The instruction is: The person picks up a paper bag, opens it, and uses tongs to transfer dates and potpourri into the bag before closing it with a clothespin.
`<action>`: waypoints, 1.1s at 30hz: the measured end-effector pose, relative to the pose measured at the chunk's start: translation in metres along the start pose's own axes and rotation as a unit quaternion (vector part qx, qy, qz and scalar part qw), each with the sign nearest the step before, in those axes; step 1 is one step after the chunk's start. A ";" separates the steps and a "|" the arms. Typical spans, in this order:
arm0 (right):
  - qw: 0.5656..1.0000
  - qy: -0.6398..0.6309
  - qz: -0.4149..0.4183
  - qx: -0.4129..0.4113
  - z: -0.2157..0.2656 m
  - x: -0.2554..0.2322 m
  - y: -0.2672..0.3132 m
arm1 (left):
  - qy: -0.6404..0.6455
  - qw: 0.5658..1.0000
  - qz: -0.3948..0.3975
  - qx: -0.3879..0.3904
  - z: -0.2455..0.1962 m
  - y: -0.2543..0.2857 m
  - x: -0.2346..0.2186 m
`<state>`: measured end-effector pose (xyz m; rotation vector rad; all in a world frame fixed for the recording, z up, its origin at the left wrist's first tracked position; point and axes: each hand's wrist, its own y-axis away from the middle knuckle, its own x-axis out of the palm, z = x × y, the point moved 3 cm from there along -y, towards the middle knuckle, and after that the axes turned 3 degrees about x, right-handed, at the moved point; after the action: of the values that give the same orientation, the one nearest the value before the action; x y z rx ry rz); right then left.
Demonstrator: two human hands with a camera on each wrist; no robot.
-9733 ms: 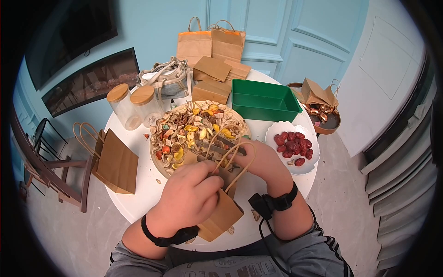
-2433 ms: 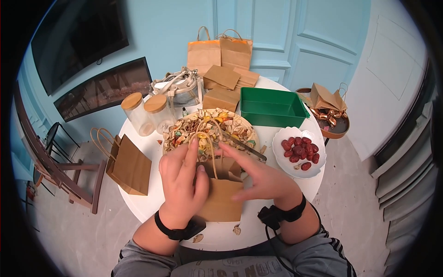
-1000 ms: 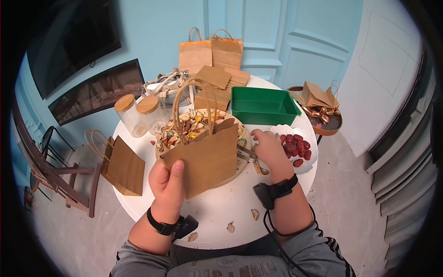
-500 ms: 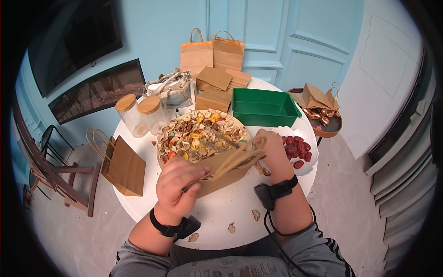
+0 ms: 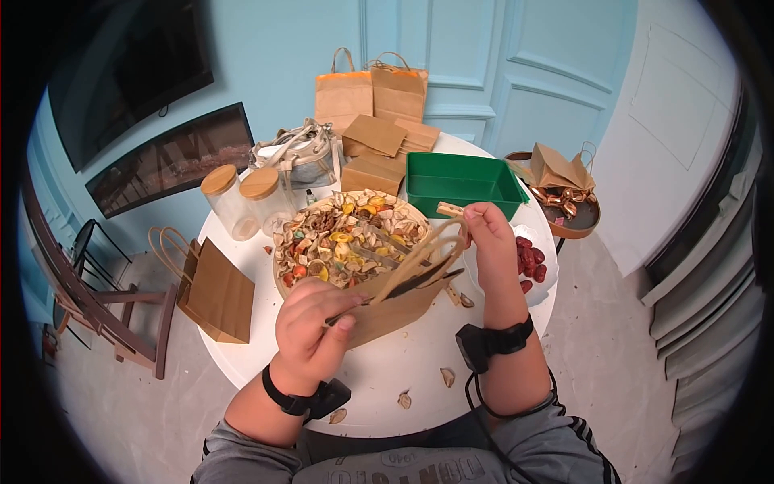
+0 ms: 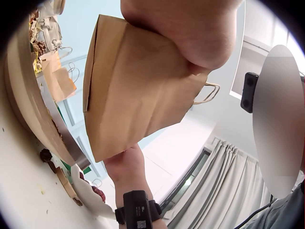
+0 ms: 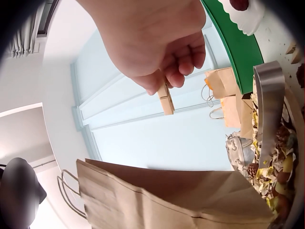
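The small brown paper bag [image 5: 387, 310] is held off the surface [image 5: 403, 363], tilted so its twine handles [image 5: 423, 254] point up and to the right, just in front of the round tray of dried potpourri [image 5: 347, 234]. The left hand [image 5: 310, 331] grips the bag at its left end, fingers curled round the paper. The right hand [image 5: 488, 234] is raised beside the handles and pinches a small wooden clothespin [image 5: 449, 210] between thumb and fingertips; in the right wrist view the clothespin [image 7: 165, 100] hangs below the fingers, above the bag's folded top edge. Metal tongs [image 5: 395, 246] lie across the tray. Right of the hand sits a white scalloped plate [image 5: 532, 294] with red dates [image 5: 532, 258], and behind it a green plastic bin [image 5: 459, 181]. Further back stand two glass jars with wooden lids [image 5: 242, 198], a pale handbag [image 5: 298, 153] and stacked paper bags [image 5: 379, 137]. Another brown bag [image 5: 210, 294] stands at the surface's left edge
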<state>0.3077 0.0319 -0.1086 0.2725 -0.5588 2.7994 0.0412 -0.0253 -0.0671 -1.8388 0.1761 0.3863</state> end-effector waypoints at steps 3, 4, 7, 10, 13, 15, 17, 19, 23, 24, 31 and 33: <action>0.999 -0.024 0.012 0.031 0.004 -0.002 0.004 | -0.008 0.999 -0.012 -0.034 0.001 0.002 0.002; 0.999 -0.024 0.012 0.031 0.005 -0.004 0.005 | -0.011 0.998 -0.017 -0.055 0.002 0.004 0.002; 0.999 -0.033 0.026 0.007 0.010 -0.002 0.009 | 0.017 0.994 0.010 -0.109 0.008 0.010 0.003; 0.996 -0.083 0.025 0.001 0.019 0.003 0.012 | 0.121 0.965 0.042 -0.229 0.015 0.016 0.009; 0.982 -0.153 0.101 -0.046 0.023 -0.002 0.013 | 0.220 0.927 0.013 -0.303 0.016 0.020 0.013; 0.950 -0.237 0.182 -0.095 0.032 -0.001 0.016 | 0.244 0.910 0.011 -0.334 0.015 0.019 0.011; 0.950 -0.233 0.176 -0.111 0.037 0.000 0.019 | 0.268 0.892 0.008 -0.364 0.013 0.018 0.010; 0.950 -0.228 0.172 -0.129 0.046 0.002 0.025 | 0.285 0.875 0.006 -0.391 0.012 0.018 0.010; 0.953 -0.121 0.220 -0.172 0.067 0.009 0.051 | 0.182 0.936 0.107 -0.282 0.009 0.012 0.010; 0.952 -0.067 0.235 -0.182 0.072 0.011 0.059 | 0.183 0.936 0.105 -0.282 0.008 0.010 0.010; 0.936 0.187 0.243 -0.173 0.088 0.013 0.062 | 0.146 0.942 0.172 -0.247 0.005 0.005 0.013; 0.929 0.209 0.244 -0.182 0.092 0.015 0.062 | 0.134 0.947 0.177 -0.232 0.004 0.006 0.013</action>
<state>0.2868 -0.0564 -0.0435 -0.6073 -1.1364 2.9778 0.0508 -0.0220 -0.0777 -2.3289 0.6556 0.4501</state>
